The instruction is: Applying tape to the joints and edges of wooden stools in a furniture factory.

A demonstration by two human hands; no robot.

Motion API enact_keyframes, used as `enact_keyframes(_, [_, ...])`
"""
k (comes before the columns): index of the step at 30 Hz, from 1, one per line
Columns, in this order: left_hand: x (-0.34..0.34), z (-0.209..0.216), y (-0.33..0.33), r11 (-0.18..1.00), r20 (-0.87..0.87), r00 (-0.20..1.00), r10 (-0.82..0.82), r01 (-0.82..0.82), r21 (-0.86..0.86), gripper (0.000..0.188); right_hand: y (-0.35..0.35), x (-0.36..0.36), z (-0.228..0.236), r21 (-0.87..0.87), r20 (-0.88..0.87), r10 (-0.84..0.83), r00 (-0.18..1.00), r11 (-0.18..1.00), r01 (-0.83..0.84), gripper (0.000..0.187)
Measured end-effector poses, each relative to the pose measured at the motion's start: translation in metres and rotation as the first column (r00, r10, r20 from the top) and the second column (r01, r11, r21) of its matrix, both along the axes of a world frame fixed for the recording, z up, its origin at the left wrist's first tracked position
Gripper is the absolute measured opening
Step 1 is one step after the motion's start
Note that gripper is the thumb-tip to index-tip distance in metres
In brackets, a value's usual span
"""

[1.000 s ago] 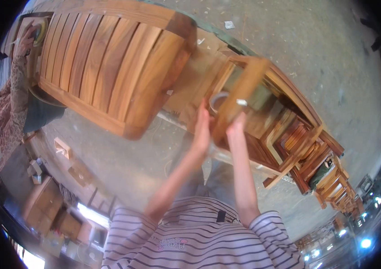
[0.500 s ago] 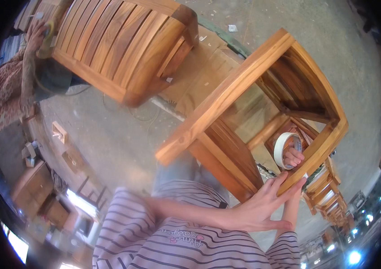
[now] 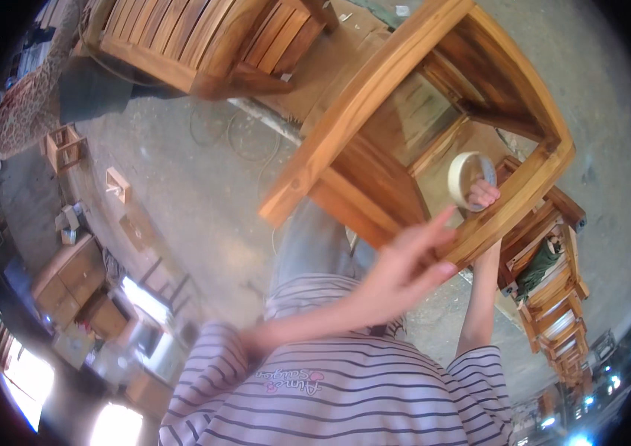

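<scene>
A wooden stool or table frame (image 3: pixel 363 111) with an open middle stands tilted in front of me. My right hand (image 3: pixel 485 195) comes from beneath its near right rail (image 3: pixel 517 201), and its fingertips curl up inside the frame, through a roll of pale masking tape (image 3: pixel 458 181). The palm and thumb are hidden behind the rail. My left hand (image 3: pixel 404 267) is at the rail's near end, index finger and thumb stretched apart. It is blurred, and nothing shows in its grip. I cannot tell whether it touches the wood.
A slatted wooden seat (image 3: pixel 174 37) stands at the far left beside another person's patterned sleeve (image 3: pixel 25 111). Cardboard (image 3: pixel 315 59) lies under the furniture. More wooden frames (image 3: pixel 557 297) line the right side. A small wooden box (image 3: pixel 63 149) sits on the floor at left.
My left hand has moved left along the rail, away from my right wrist. The tape roll stays around my right fingertips. The whole view has shifted, bringing the right-hand frames further in.
</scene>
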State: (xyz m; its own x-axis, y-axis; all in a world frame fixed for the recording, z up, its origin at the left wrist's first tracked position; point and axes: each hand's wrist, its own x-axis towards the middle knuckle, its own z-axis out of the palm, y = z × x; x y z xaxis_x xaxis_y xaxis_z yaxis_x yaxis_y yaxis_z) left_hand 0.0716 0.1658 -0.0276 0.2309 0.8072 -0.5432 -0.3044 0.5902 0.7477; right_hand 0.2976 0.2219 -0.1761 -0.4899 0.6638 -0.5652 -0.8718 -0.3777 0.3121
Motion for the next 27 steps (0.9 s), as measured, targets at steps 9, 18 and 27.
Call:
enact_keyframes(9, [-0.161,-0.04,-0.027,0.971,-0.78,0.592,0.203,-0.017,0.239,0.013,-0.029,0.069,-0.044,0.123,0.74,0.131,0.66,0.938,-0.324,0.026])
enact_keyframes(18, [-0.148,-0.075,-0.006,0.913,-0.882,0.45,0.139,0.286,0.289,0.062,-0.047,0.086,-0.002,-0.135,0.814,0.215,0.54,0.974,-0.184,0.032])
enact_keyframes(27, [-0.111,-0.024,0.073,0.73,-0.861,0.221,0.457,0.46,0.505,0.105,-0.084,0.105,0.002,-0.076,0.76,0.027,0.649,0.996,0.048,0.02])
